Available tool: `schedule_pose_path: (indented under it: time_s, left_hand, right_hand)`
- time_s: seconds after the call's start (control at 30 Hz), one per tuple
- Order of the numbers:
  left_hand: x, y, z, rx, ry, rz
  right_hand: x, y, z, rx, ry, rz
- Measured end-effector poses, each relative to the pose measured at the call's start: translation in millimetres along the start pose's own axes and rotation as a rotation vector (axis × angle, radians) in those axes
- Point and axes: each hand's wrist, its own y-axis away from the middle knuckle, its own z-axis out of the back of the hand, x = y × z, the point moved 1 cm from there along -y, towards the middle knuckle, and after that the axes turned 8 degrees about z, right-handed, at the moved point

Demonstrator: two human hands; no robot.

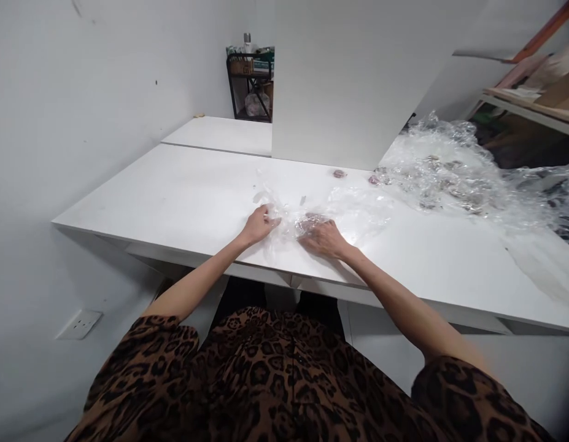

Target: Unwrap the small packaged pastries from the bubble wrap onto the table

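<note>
Clear plastic wrap (358, 209) lies crumpled on the white table in front of me, spreading to the right of my hands. My left hand (261, 224) is closed on the wrap's left part, thumb and fingers pinched together. At the wrap's middle, my right hand (325, 238) is bent over the bunched plastic with curled fingers. Something small and reddish may lie under the plastic by the right fingertips, but I cannot make it out. Farther back sit two small reddish-purple pieces, one (339, 174) left of the other (374, 180).
A large heap of clear plastic packets (450, 172) covers the table's right side. An upright white panel (348, 80) stands along the back edge of the white table (150, 190). Behind, a black shelf (250, 77) holds boxes. A wall socket (80, 324) is at lower left.
</note>
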Motion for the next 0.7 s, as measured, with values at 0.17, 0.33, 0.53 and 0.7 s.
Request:
schedule_pose_path:
  time_s: [0.17,0.33,0.53,0.7]
  left_hand:
    - [28,9,8,-0.101,0.093,-0.045]
    - [41,3,5,-0.092,0.169,-0.033]
    - [40,4,3,-0.085,0.234,-0.023]
    - [38,7,2,-0.090,0.253,0.001]
  right_hand:
    - [-61,0,19,0.064,0.238,0.026]
    - [-160,24,82,-0.100,0.321,-0.168]
    - [-256,60,131,-0.363,0.386,-0.313]
    - [-307,48,164,-0.571,0.372,-0.753]
